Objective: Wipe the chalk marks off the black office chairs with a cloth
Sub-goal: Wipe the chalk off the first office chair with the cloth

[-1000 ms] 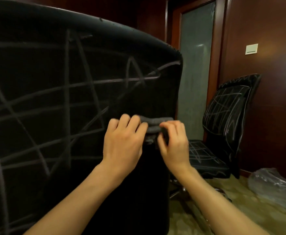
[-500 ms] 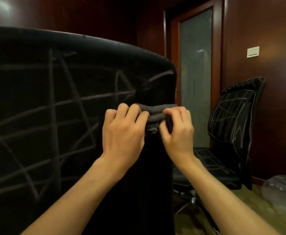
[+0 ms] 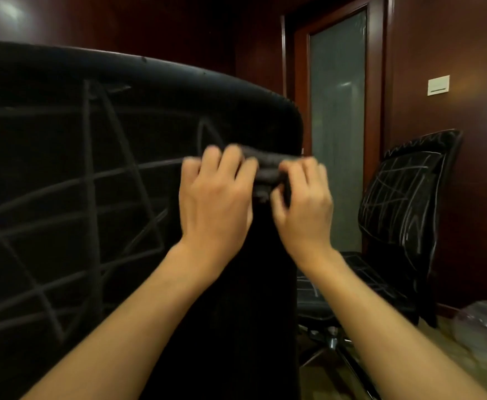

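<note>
Both sets of fingers (image 3: pixel 230 163) were curled round a bunched grey cloth (image 3: pixel 268 171), the left hand (image 3: pixel 215 203) at its 9 o'clock end and the right hand (image 3: pixel 303 206) at its 3 o'clock end, against the near chair's backrest (image 3: pixel 106 183) close to its right edge. The step looked like gathering the cloth before wiping. Chalk marks (image 3: pixel 92 174) filled the backrest toward 9 o'clock, so the next stroke wanted to run that way. At 3 o'clock the edge dropped into open room before a second marked chair (image 3: pixel 404 203).
</note>
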The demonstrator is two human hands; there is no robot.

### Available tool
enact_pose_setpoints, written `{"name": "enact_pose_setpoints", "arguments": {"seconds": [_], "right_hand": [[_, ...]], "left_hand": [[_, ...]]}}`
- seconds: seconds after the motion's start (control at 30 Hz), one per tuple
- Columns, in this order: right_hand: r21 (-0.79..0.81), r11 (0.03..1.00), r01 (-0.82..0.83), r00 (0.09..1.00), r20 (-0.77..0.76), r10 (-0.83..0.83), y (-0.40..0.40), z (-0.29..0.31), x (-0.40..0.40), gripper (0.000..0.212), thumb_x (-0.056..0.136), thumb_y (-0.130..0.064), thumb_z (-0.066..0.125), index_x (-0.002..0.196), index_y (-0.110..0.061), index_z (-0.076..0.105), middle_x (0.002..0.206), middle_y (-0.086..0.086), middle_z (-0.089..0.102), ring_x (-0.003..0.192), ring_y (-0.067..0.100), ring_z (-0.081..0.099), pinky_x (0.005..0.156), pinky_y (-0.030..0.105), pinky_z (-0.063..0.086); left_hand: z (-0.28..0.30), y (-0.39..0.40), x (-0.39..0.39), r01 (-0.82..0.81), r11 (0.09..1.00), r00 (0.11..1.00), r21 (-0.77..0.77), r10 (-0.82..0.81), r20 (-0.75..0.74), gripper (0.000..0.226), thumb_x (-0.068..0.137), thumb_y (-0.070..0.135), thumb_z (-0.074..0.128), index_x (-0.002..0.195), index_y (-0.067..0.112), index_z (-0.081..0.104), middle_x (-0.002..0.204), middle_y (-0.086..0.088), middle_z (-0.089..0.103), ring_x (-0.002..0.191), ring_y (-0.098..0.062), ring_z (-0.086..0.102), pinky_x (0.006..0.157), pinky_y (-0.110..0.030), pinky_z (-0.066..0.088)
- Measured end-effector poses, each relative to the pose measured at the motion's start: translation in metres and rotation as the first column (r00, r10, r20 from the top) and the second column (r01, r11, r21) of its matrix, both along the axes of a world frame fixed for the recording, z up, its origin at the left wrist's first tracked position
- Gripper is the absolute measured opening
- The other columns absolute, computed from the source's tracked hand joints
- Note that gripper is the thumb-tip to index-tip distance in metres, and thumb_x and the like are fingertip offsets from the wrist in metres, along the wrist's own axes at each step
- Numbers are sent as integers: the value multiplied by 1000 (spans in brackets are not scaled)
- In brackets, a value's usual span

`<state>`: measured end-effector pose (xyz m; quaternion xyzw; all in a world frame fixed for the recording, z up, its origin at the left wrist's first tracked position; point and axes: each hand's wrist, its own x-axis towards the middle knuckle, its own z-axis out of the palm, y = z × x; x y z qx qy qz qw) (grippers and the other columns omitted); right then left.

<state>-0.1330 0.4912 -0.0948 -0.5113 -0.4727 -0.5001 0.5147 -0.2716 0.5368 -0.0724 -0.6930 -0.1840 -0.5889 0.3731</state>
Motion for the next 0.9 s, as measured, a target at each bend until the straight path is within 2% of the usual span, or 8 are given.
{"name": "enact_pose_setpoints", "arguments": {"seconds": [0.07,0.13,0.27,0.4,0.53,0.7,0.8,0.9], "right_hand": [[-77,997,11,1000,19,-10,-2,-30,-1,30,78,-12,57,105,-2,64,102,15,60,90,32,55,74,44,49],[-116,992,41,998,41,-37,-7,-34,-1,27,78,-13,58,103,-4,65,98,13,60,87,30,55,71,42,46],[-44,997,65,997,43,-63,-16,28,-6,30,81,-16,54,106,-5,64,104,16,60,93,34,57,76,42,44],[31,999,26,999,26,-27,-16,68,-17,27,82,-11,60,109,-5,63,106,13,60,94,29,57,77,32,40],[-83,994,73,995,69,-68,-5,8,-17,32,78,-15,55,108,-5,63,103,16,59,91,35,56,74,41,42],[-287,958,19,995,100,10,-10,-101,-20,26,79,-14,57,101,-4,67,96,12,62,82,32,58,66,40,43],[-317,948,37,993,121,2,-16,-92,-15,20,79,-13,59,96,-5,66,91,12,60,80,33,57,65,42,42],[-206,977,55,996,84,-38,-16,-39,-13,23,80,-14,56,100,-5,64,95,14,60,84,34,57,69,41,42]], "left_hand": [[-33,4,-10,5,1000,997,-24,-7,-76,23,82,15,67,105,13,70,97,-8,64,84,-34,57,72,-43,31],[-38,3,-15,-6,1000,993,-30,2,-117,23,81,14,69,105,13,70,95,-7,64,83,-33,57,72,-42,32],[23,-7,-17,-66,997,997,32,67,-48,20,83,20,62,100,15,71,97,-10,63,90,-36,56,73,-44,27],[64,-13,-21,-108,993,993,40,106,42,21,88,20,57,104,15,70,102,-8,63,95,-35,55,77,-42,27],[13,-2,-28,-117,993,992,32,118,-39,20,84,16,61,102,13,70,99,-11,63,90,-37,55,73,-45,29],[-101,10,-47,-38,997,975,-74,20,-222,25,81,11,69,105,9,72,95,-10,65,76,-33,56,65,-42,31],[-99,6,-44,-53,995,970,-82,31,-242,24,80,12,71,104,11,72,93,-9,65,76,-33,55,66,-43,30],[-47,2,-33,-73,996,987,-50,64,-150,21,82,17,67,103,14,70,94,-11,64,81,-35,56,69,-45,29]]}}
